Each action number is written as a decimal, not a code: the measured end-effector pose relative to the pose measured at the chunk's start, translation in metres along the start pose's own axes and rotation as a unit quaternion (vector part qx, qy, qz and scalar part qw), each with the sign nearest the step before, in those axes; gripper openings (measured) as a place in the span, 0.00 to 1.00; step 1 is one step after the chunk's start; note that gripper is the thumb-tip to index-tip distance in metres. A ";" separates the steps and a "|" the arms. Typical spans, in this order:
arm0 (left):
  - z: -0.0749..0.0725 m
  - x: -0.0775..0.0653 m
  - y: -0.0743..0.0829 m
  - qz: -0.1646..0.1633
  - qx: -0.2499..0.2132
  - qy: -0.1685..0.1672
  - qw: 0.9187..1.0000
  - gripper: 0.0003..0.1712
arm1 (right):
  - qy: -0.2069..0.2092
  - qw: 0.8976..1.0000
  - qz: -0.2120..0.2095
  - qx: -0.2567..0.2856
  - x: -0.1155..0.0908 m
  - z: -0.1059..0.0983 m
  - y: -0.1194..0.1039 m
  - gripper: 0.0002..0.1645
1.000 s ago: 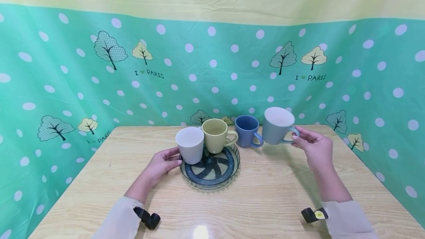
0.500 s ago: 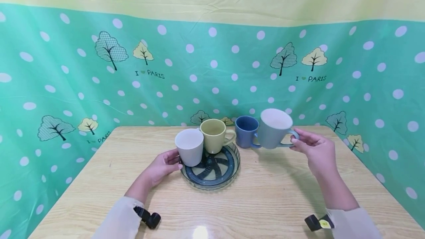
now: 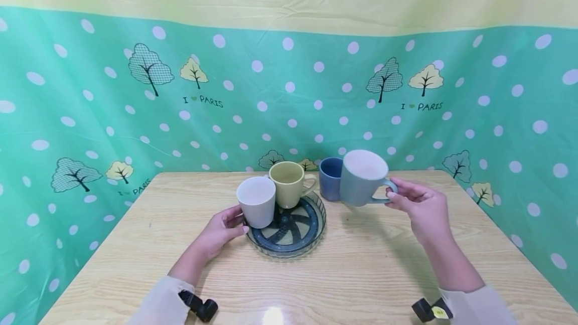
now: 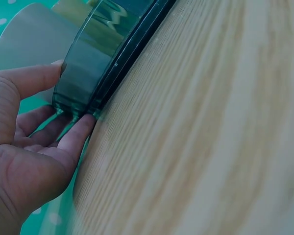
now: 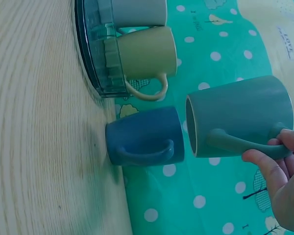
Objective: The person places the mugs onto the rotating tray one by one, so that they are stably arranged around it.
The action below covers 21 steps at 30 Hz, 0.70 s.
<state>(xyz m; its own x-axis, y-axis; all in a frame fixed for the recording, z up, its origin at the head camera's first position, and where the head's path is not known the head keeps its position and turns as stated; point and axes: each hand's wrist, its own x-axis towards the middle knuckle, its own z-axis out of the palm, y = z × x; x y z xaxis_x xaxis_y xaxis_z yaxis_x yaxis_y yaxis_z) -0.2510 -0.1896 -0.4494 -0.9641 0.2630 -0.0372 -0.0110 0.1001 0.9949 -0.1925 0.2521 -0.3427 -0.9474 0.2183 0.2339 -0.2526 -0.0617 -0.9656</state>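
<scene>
My right hand (image 3: 422, 209) pinches the handle of a light grey-blue mug (image 3: 361, 179), white inside, raised off the table and partly covering a darker blue mug (image 3: 328, 184). In the right wrist view this grey-blue mug (image 5: 240, 117) hangs apart from the blue mug (image 5: 147, 137), which stands on the table. On the left, my left hand (image 3: 221, 232) holds the edge of a round, clear dark-tinted tray (image 3: 289, 250). The left wrist view has the thumb at the tray's rim (image 4: 83, 73) and fingertips low on its side. A white mug (image 3: 257, 202) and a yellow mug (image 3: 287, 184) stand on the tray.
The wooden table (image 3: 352, 275) ends at the back against a green polka-dot cloth (image 3: 289, 99) printed with trees. The blue mug stands close to that back edge, right of the tray. Black wrist cameras sit at both sleeves.
The right hand has carried the grey-blue mug left and slightly lower, so it overlaps the blue mug in the head view. The white and yellow mugs have shifted slightly on the tray; the left hand stays there.
</scene>
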 end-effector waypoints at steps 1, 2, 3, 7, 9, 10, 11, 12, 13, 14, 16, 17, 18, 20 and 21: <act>0.000 -0.001 0.001 0.001 0.000 -0.001 1.000 0.43 | -0.001 1.000 -0.001 -0.002 -0.001 0.001 0.000 0.19; 0.001 -0.001 0.001 0.002 0.000 0.000 1.000 0.43 | -0.002 1.000 -0.002 -0.002 -0.001 0.001 0.000 0.19; 0.001 -0.001 0.002 0.002 0.000 0.001 1.000 0.43 | -0.003 1.000 -0.003 -0.002 -0.002 0.002 -0.001 0.19; 0.003 -0.003 0.003 0.001 -0.004 0.004 1.000 0.42 | -0.007 1.000 -0.006 0.000 -0.004 0.004 -0.002 0.19; 0.003 -0.004 0.003 0.000 -0.004 0.006 1.000 0.42 | -0.009 1.000 -0.007 -0.002 -0.004 0.005 -0.003 0.19; 0.004 -0.004 0.003 0.000 -0.005 0.007 1.000 0.42 | -0.009 1.000 -0.008 -0.006 -0.005 0.006 -0.003 0.19; 0.004 -0.004 0.003 0.001 -0.004 0.008 1.000 0.42 | -0.009 1.000 -0.008 -0.008 -0.005 0.006 -0.003 0.18; 0.004 -0.004 0.003 0.001 -0.003 0.009 1.000 0.42 | -0.010 1.000 -0.009 -0.010 -0.005 0.007 -0.003 0.19; 0.004 -0.004 0.003 0.000 -0.002 0.010 1.000 0.42 | -0.010 1.000 -0.009 -0.012 -0.006 0.007 -0.003 0.19; 0.004 -0.004 0.002 0.000 -0.001 0.011 1.000 0.42 | -0.010 1.000 -0.009 -0.013 -0.006 0.007 -0.003 0.19; 0.005 -0.004 0.002 -0.001 0.000 0.014 1.000 0.42 | -0.009 1.000 -0.011 -0.015 -0.006 0.008 -0.003 0.19; 0.005 -0.004 0.002 -0.002 0.000 0.016 1.000 0.42 | -0.009 1.000 -0.011 -0.016 -0.006 0.008 -0.003 0.19; 0.005 -0.004 0.002 -0.005 0.000 0.019 1.000 0.42 | -0.009 1.000 -0.011 -0.015 -0.006 0.009 -0.003 0.19; 0.006 -0.004 0.002 -0.009 -0.001 0.025 1.000 0.42 | -0.009 1.000 -0.010 -0.012 -0.006 0.009 -0.003 0.19; 0.006 -0.005 0.003 -0.008 0.001 0.026 1.000 0.42 | -0.010 1.000 -0.009 -0.010 -0.006 0.010 -0.003 0.19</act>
<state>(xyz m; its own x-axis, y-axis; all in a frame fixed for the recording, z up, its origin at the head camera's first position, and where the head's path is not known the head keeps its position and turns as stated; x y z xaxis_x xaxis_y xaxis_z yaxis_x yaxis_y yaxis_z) -0.2445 -0.1845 -0.4470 -0.9763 0.2109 -0.0487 -0.0266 0.1066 0.9939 -0.1882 0.2417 -0.3402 -0.9463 0.2003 0.2536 -0.2662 -0.0379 -0.9632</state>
